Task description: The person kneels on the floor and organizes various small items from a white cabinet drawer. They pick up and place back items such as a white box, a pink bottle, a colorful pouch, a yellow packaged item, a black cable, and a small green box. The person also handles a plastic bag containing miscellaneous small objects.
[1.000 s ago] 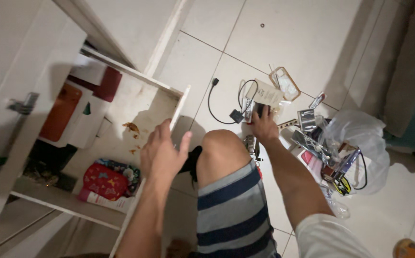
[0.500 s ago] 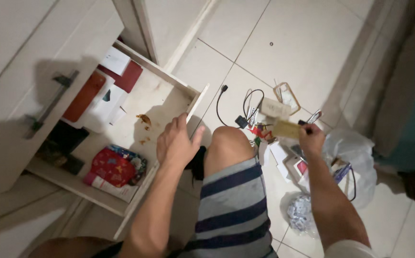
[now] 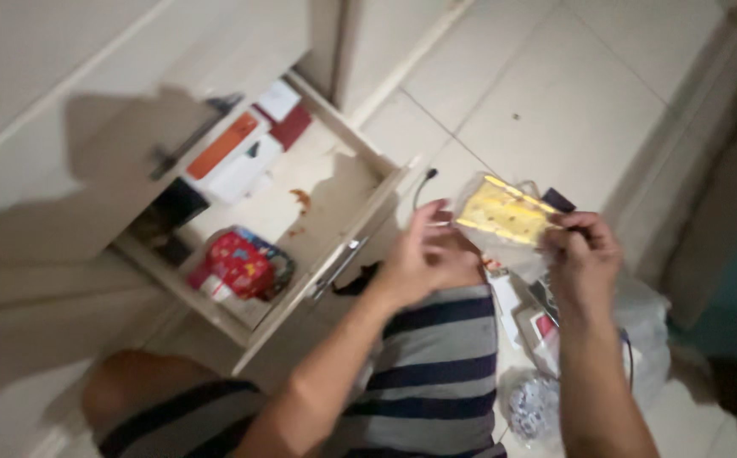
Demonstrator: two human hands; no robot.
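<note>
Together our left hand (image 3: 423, 254) and right hand (image 3: 585, 246) pinch shut on opposite ends of the yellow packet (image 3: 504, 212), stretching it flat above the open drawer (image 3: 360, 233)

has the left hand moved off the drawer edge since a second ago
Yes. The left hand has left the drawer front edge and gone right, over the knee, to the yellow packet that the right hand holds up.

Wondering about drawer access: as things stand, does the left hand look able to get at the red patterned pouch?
Probably yes: the drawer is open, the red patterned pouch lies uncovered, but the left hand is holding the yellow packet.
</note>
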